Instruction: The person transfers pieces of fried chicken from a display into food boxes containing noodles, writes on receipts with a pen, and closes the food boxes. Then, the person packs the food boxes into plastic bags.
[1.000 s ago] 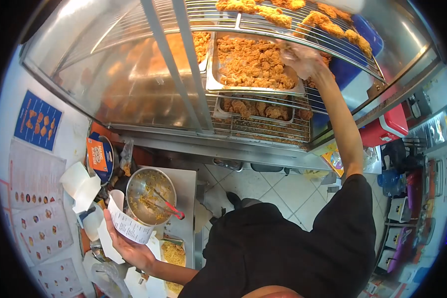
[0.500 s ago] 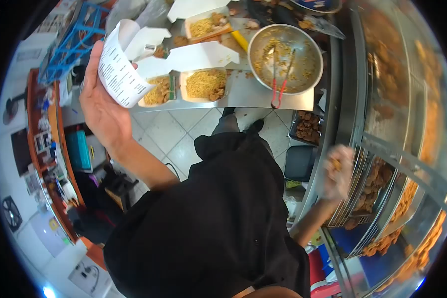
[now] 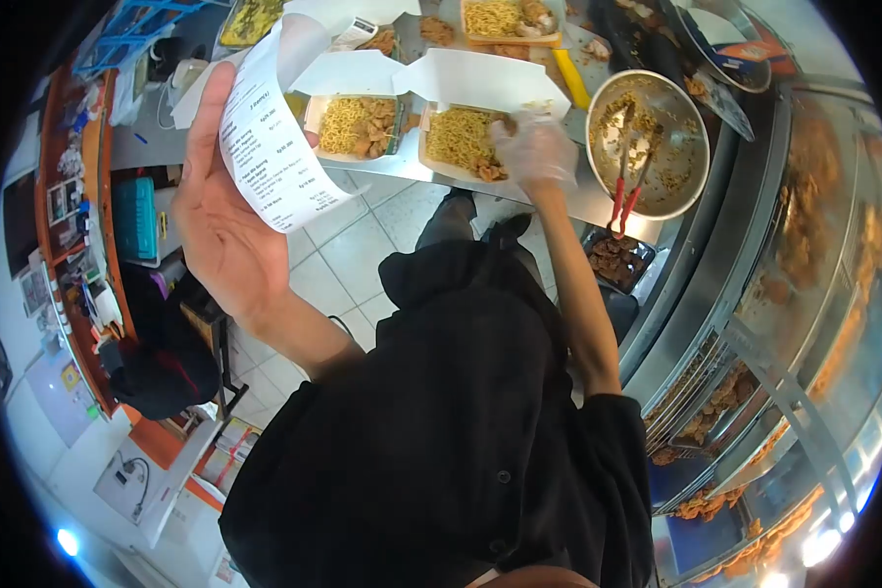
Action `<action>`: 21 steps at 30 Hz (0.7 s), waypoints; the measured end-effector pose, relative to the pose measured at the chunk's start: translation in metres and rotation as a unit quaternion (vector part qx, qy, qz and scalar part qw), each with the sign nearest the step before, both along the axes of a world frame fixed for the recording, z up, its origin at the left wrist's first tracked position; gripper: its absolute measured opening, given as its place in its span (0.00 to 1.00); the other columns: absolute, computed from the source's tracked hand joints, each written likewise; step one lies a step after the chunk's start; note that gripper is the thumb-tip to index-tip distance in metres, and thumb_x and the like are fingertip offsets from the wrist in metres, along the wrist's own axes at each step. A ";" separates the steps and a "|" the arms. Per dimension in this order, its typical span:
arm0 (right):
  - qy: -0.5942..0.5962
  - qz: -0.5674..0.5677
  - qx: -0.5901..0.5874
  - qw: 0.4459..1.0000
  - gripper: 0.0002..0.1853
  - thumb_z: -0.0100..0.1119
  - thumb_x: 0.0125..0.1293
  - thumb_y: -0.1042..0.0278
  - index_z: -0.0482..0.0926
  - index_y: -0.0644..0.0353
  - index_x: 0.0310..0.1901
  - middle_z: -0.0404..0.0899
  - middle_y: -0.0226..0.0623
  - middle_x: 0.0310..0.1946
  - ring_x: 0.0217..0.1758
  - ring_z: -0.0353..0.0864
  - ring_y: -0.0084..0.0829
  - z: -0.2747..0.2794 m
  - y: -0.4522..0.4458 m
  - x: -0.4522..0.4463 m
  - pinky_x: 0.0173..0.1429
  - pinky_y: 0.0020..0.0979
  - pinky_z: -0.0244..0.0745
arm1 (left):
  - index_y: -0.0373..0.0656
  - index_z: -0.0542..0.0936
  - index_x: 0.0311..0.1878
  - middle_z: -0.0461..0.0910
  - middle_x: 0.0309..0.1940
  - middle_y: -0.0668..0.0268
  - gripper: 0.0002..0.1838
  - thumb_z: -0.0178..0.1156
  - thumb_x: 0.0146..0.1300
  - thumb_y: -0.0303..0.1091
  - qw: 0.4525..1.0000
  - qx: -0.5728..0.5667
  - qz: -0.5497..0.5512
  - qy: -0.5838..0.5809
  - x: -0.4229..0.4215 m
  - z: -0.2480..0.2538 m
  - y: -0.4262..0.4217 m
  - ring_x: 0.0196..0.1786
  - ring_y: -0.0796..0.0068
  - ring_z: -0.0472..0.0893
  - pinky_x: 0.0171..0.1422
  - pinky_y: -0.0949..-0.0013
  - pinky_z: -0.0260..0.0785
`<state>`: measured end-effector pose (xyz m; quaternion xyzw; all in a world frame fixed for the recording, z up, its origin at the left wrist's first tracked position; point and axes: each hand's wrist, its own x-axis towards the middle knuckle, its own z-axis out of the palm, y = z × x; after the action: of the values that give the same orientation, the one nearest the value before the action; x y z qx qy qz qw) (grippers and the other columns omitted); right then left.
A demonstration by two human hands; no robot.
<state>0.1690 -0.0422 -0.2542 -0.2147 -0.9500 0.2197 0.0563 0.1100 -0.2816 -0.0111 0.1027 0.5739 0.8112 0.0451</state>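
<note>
At left, our left hand [image 3: 227, 235], loosely curved, holds one receipt [image 3: 274, 147]. Rightward, our gloved right hand [image 3: 539, 152] has moved from the cabinet [image 3: 784, 377] to the nearer right-hand noodle box [image 3: 485, 78], so work is now at the bench [image 3: 595, 199]; its bent fingers meet the noodles [image 3: 456, 132], but we cannot tell their grip. We count three noodle boxes, one bowl [image 3: 686, 162], one pair of tongs [image 3: 620, 191].
</note>
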 end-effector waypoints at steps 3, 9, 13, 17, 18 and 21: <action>0.118 -0.075 -0.030 0.990 0.07 0.59 0.57 0.70 0.82 0.63 0.33 0.82 0.46 0.28 0.31 0.81 0.42 -0.016 0.019 0.019 0.39 0.41 0.75 | 0.23 0.57 0.70 0.56 0.73 0.45 0.32 0.39 0.74 0.42 0.999 0.044 0.004 -0.017 -0.009 -0.009 -0.014 0.62 0.52 0.76 0.63 0.58 0.75; 0.073 -0.212 -0.107 0.969 0.11 0.55 0.59 0.72 0.83 0.66 0.39 0.84 0.52 0.36 0.41 0.83 0.46 -0.015 0.021 0.024 0.49 0.40 0.77 | 0.29 0.57 0.72 0.59 0.73 0.52 0.31 0.35 0.75 0.44 0.997 -0.025 0.023 -0.064 -0.033 -0.019 -0.022 0.73 0.62 0.64 0.72 0.55 0.66; 0.177 -0.204 -0.033 0.962 0.15 0.56 0.58 0.73 0.80 0.64 0.47 0.81 0.53 0.45 0.47 0.81 0.45 -0.041 0.007 0.001 0.53 0.41 0.75 | 0.29 0.57 0.73 0.60 0.73 0.52 0.32 0.35 0.75 0.44 0.998 -0.002 -0.011 -0.054 -0.043 -0.022 -0.025 0.73 0.62 0.64 0.74 0.58 0.62; 0.220 -0.125 -0.081 0.964 0.21 0.54 0.56 0.77 0.76 0.62 0.55 0.77 0.53 0.53 0.53 0.78 0.43 -0.086 0.000 -0.005 0.54 0.41 0.74 | 0.21 0.65 0.65 0.57 0.72 0.41 0.29 0.42 0.75 0.40 0.981 0.173 -0.032 -0.079 -0.052 -0.026 -0.019 0.67 0.50 0.71 0.60 0.53 0.77; 0.169 -0.059 -0.050 0.982 0.20 0.53 0.56 0.79 0.77 0.62 0.53 0.78 0.51 0.50 0.51 0.79 0.43 -0.093 -0.003 0.001 0.53 0.40 0.74 | 0.21 0.65 0.65 0.57 0.72 0.41 0.29 0.42 0.74 0.40 0.978 0.185 -0.053 -0.077 -0.054 -0.028 -0.020 0.68 0.49 0.71 0.60 0.52 0.77; 0.066 0.092 -0.015 0.993 0.18 0.52 0.53 0.82 0.80 0.62 0.47 0.82 0.48 0.43 0.44 0.81 0.41 -0.094 -0.001 0.022 0.49 0.38 0.76 | 0.21 0.64 0.66 0.56 0.72 0.40 0.30 0.43 0.74 0.41 0.986 0.143 -0.035 -0.074 -0.059 -0.026 -0.016 0.68 0.49 0.70 0.60 0.53 0.77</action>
<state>0.1905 -0.0429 -0.3477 -0.1126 -0.9565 0.2514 0.0956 0.0511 -0.2981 -0.0370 0.0675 0.4432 0.8882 0.1004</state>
